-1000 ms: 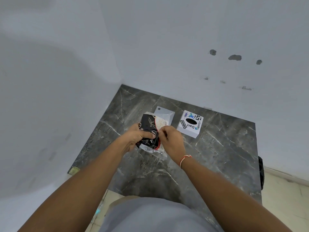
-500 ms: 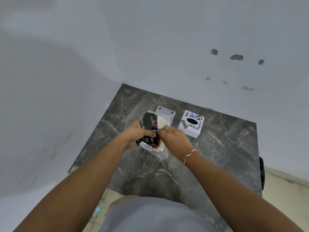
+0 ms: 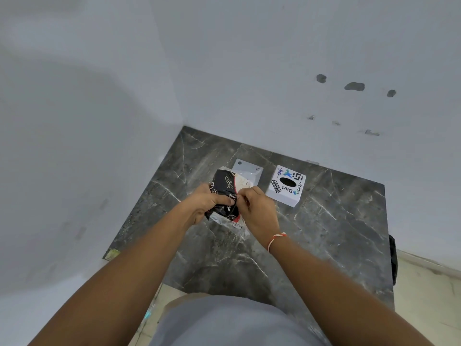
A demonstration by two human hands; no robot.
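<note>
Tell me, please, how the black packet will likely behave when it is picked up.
Probably floppy: the packet creases where the left hand grips it. Likely light, since it looks thin. Its glossy clear wrap may be slippery, so the right hand pinching the packet too seems wise.

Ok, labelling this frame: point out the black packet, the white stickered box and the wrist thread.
black packet (image 3: 224, 182), head view, printed face
white stickered box (image 3: 289, 190), head view, top
wrist thread (image 3: 281, 235), head view, knot

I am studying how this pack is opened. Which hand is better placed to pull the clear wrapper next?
Probably the right hand: its fingertips pinch the clear wrapper at the pack's middle, while the left hand grips the black packet and steadies it above the table.
</note>
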